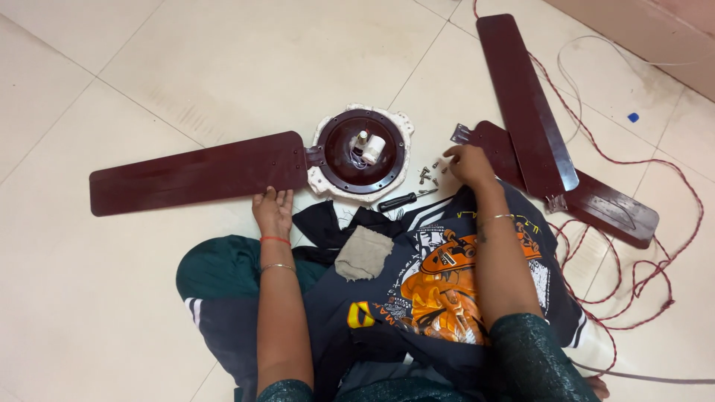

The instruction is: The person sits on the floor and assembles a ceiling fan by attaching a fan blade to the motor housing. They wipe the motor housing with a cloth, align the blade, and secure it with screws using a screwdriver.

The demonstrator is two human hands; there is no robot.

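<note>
My left hand [273, 211] flat, fingers apart, pinning attached fan blade [197, 173] beside motor hub [360, 152]. My right hand [468, 161] pinching among loose screws [427, 173]; whether one caught, cannot tell. Risk: screw slips, rolls off across tiles; screwdriver [402, 199] nudged away.

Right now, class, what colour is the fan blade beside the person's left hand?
Dark maroon, glossy: the fan blade by the left hand shows best in the head view.

Dark green sleeves [532, 357], green trousers, red and gold bangles [275, 240]
</note>
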